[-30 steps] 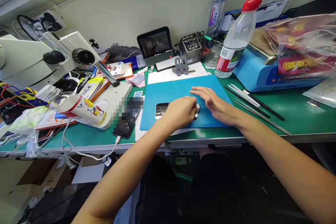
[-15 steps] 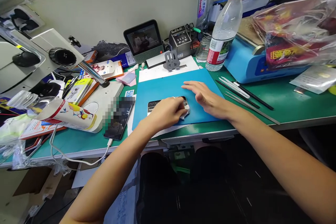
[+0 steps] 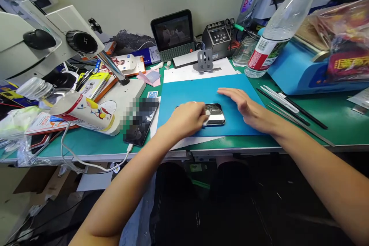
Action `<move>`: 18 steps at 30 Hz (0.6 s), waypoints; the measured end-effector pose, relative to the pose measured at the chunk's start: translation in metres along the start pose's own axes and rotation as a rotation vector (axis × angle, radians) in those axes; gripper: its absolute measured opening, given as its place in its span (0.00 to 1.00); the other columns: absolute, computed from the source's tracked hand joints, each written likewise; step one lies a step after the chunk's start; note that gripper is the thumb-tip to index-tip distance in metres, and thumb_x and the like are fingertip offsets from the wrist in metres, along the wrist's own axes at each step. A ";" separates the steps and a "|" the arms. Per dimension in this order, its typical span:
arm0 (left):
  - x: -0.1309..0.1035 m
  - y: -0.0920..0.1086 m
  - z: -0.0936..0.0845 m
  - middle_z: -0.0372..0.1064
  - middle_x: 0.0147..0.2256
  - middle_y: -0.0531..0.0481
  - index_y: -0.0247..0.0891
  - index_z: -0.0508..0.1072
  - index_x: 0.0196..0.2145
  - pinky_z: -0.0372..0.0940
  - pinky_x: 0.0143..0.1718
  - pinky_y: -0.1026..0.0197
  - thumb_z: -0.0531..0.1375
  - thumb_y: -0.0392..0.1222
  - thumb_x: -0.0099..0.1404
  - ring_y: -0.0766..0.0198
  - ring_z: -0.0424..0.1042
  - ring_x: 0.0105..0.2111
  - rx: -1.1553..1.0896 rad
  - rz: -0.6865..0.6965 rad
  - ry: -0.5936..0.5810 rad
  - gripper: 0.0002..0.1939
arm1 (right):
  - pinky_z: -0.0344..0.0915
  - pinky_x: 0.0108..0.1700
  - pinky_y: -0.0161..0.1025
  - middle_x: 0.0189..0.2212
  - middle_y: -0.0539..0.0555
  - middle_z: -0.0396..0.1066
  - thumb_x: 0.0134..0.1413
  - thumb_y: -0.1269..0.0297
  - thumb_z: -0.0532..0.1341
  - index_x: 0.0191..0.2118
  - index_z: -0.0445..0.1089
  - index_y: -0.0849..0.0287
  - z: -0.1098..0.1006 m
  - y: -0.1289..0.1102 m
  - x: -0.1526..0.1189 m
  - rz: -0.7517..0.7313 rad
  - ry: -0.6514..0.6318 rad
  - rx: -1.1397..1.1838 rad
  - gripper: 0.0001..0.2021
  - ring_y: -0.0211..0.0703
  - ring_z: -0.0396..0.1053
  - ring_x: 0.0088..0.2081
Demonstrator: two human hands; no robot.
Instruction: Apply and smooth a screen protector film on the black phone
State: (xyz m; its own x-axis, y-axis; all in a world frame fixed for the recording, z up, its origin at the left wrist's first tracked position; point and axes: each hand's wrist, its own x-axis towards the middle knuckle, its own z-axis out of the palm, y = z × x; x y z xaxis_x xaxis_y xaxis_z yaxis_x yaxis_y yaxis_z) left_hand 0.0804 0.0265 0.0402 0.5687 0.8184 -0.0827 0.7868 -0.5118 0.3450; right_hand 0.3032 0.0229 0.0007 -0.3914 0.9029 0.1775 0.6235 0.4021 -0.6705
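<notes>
A phone (image 3: 216,112) lies on a blue mat (image 3: 198,89), its visible surface part dark and part white. My left hand (image 3: 188,118) is closed over the phone's left and middle part, hiding much of it. A small crumpled white wipe (image 3: 206,118) sticks out of its fingers and touches the phone. To the right of the phone, my right hand (image 3: 249,110) is held just above the mat with fingers stretched out, holding nothing.
A second dark phone (image 3: 141,121) with a white cable lies left of the mat. Tweezers and pen-like tools (image 3: 288,105) lie on the right. A red-capped bottle (image 3: 276,34), a tilted bottle (image 3: 83,109) and a microscope stand (image 3: 111,65) surround the mat.
My left hand has slid left along the phone with the wipe, baring the phone's right end. My right hand stays outstretched over the mat. The camera view has shifted.
</notes>
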 end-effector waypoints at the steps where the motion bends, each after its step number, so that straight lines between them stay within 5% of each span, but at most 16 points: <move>1: -0.007 -0.010 -0.003 0.76 0.34 0.47 0.41 0.70 0.32 0.61 0.33 0.58 0.59 0.40 0.70 0.54 0.75 0.36 0.003 -0.033 0.012 0.07 | 0.43 0.72 0.66 0.69 0.54 0.59 0.51 0.25 0.29 0.68 0.60 0.45 0.000 0.001 0.000 0.006 -0.005 -0.002 0.51 0.63 0.50 0.71; 5: -0.046 -0.050 -0.013 0.75 0.31 0.51 0.42 0.68 0.29 0.59 0.31 0.59 0.60 0.39 0.69 0.58 0.73 0.33 -0.032 -0.141 0.051 0.09 | 0.42 0.72 0.67 0.70 0.54 0.57 0.52 0.25 0.30 0.69 0.60 0.46 0.000 0.003 0.001 0.021 -0.026 -0.003 0.50 0.67 0.48 0.71; 8: -0.064 -0.061 -0.015 0.75 0.30 0.52 0.42 0.67 0.27 0.57 0.30 0.60 0.60 0.39 0.69 0.59 0.72 0.31 -0.048 -0.187 0.091 0.11 | 0.44 0.72 0.67 0.69 0.53 0.58 0.52 0.25 0.32 0.69 0.59 0.44 0.002 0.007 0.001 0.021 -0.031 0.008 0.49 0.68 0.49 0.71; 18: -0.029 -0.015 0.003 0.77 0.36 0.47 0.40 0.70 0.33 0.60 0.33 0.59 0.58 0.38 0.71 0.55 0.75 0.37 0.032 -0.084 0.139 0.07 | 0.45 0.71 0.68 0.69 0.55 0.59 0.54 0.25 0.31 0.70 0.57 0.46 0.004 0.009 0.001 0.024 0.013 0.005 0.48 0.68 0.50 0.70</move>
State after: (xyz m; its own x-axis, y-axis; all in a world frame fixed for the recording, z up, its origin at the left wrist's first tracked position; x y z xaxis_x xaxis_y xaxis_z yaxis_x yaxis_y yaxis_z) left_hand 0.0533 0.0096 0.0347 0.4638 0.8857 0.0214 0.8384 -0.4465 0.3127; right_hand 0.3055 0.0268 -0.0076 -0.3674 0.9141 0.1713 0.6292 0.3799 -0.6781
